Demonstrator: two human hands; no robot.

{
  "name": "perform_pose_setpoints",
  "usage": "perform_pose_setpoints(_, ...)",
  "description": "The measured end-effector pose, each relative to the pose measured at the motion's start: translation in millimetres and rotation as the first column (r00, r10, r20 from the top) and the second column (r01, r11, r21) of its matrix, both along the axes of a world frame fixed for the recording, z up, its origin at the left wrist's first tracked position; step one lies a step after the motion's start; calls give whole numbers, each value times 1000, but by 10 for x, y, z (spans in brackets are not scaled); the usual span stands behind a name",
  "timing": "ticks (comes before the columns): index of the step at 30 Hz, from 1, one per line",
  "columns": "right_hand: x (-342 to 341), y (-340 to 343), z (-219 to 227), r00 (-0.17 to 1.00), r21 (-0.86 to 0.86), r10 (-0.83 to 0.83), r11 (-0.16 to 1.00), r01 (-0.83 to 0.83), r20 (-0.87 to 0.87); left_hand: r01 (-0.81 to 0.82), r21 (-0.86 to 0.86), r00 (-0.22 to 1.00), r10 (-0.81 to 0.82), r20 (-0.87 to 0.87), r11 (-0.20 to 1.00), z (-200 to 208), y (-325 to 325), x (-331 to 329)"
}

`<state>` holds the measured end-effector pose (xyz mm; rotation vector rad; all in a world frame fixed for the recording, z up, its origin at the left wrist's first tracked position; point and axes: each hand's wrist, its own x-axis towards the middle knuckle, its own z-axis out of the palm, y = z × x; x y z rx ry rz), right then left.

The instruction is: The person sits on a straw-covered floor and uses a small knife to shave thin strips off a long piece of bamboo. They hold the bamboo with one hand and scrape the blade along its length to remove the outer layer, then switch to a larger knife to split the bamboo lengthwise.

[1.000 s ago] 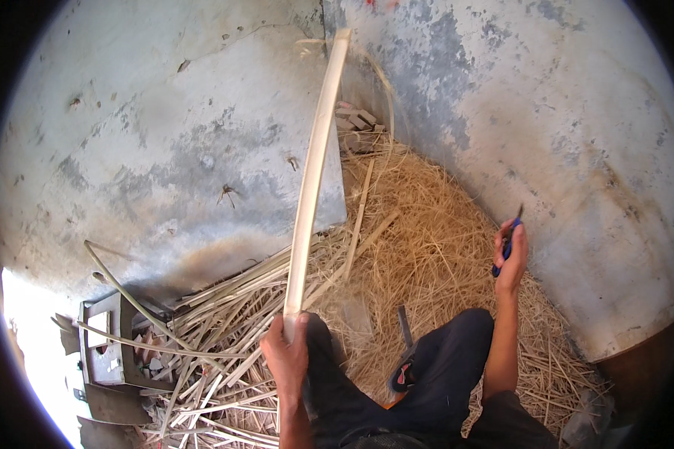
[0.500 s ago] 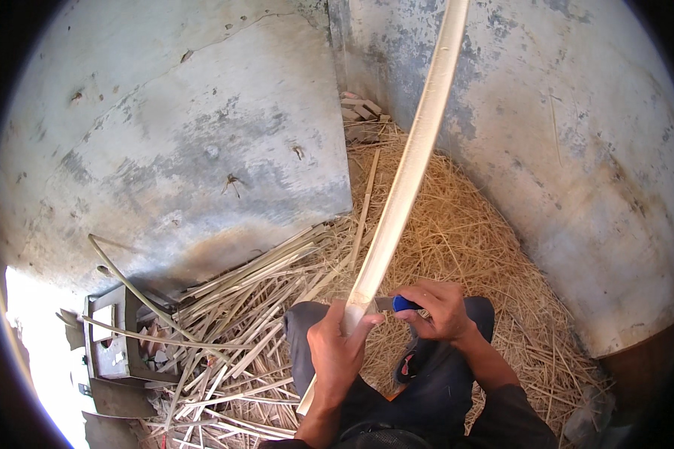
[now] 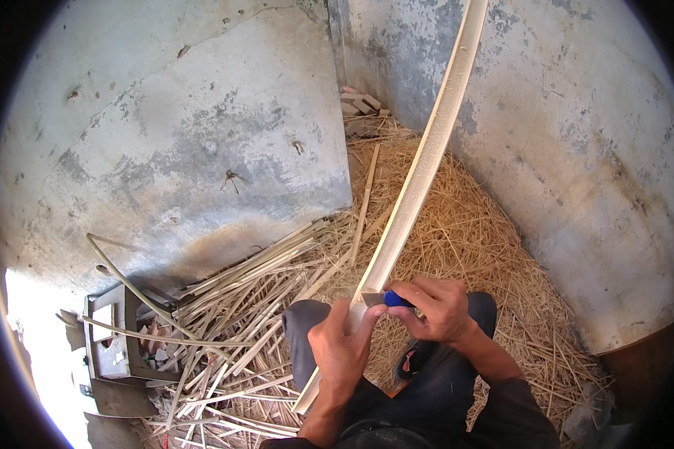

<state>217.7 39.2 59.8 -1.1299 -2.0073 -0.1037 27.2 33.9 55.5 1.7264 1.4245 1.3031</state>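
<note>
A long, pale split bamboo strip [image 3: 419, 176] slants up from my lap past the top of the view, its hollow inner face showing. My left hand [image 3: 337, 350] is closed around its lower part, thumb toward the right. The short lower end sticks out below that hand. My right hand [image 3: 436, 310] grips a knife [image 3: 398, 299] by its blue handle. The short, wide blade lies against the strip just above my left fingers, beside a node. Both thumbs are close together near the blade.
Loose bamboo strips [image 3: 277, 277] lie in a heap at the left, beside a metal-framed box [image 3: 120, 340]. Fine shavings [image 3: 472, 224] cover the floor ahead and right. Bricks [image 3: 363, 103] are stacked in the corner between two worn walls [image 3: 202, 135]. My bent knees [image 3: 303, 325] flank the work.
The knife has moved left, its blade now against the bamboo strip. The strip's upper end has swung right, and the strip has rolled so its left edge shows more.
</note>
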Motion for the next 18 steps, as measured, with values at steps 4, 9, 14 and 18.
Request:
perform_pose_setpoints(4,79,115,-27,993,27,-92,995,94,-69,-25,-54,998,22,-58,998,-41,11,-33)
perform_pose_setpoints(9,186,263,-55,985,-10,-117,993,116,-129,-44,-134,993,28,-117,990,-119,-26,-84)
perform_pose_setpoints(14,81,176,-119,996,-34,-41,999,38,-79,-8,-109,998,2,-57,994,-118,-29,-84)
perform_pose_setpoints(18,-39,83,-233,998,-85,32,996,-37,-61,28,-113,999,-31,-20,993,-99,-16,-93)
